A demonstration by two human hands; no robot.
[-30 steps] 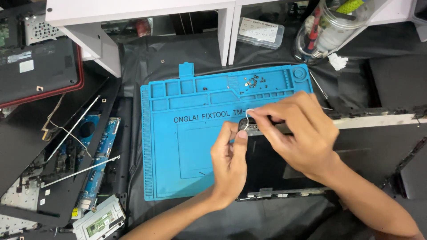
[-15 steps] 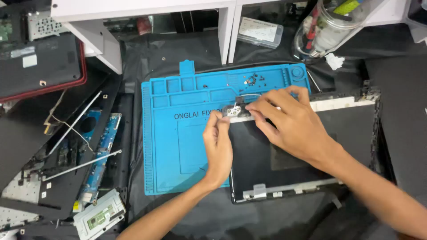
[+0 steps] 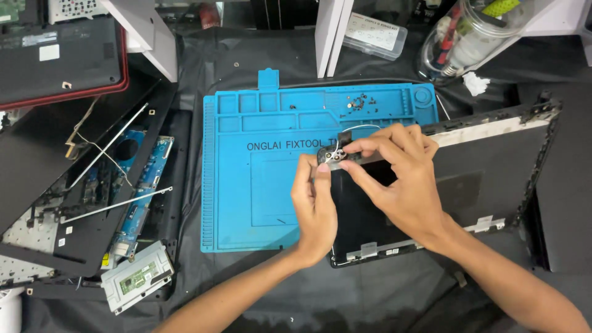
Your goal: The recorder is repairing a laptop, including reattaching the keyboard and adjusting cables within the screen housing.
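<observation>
While lid panel (image 3: pixel 487 160) is lying long-axis left-right, corner hinge piece (image 3: pixel 331 158) is being pinched by right hand (image 3: pixel 404 179) fingers (image 3: pixel 364 147); left hand (image 3: pixel 314 203) fingers being pressed flat just below it.

Labels, a box, a jar and one bare screen shell

Top left, a black laptop base (image 3: pixel 58 58) with a red edge shows a white square label (image 3: pixel 49 52) and a pale strip label (image 3: pixel 31 39) beside it. Top centre, a clear plastic box (image 3: pixel 374 34) lies flat, a white paper label under its lid. Top right, a clear jar (image 3: pixel 472 34) leans on its side with a green label (image 3: pixel 501 7) at its upper end. Right of centre, the black screen shell (image 3: pixel 487 179) lies flat, grey panel up, its left corner over the blue mat (image 3: pixel 265 179), which carries dark printed lettering.
</observation>
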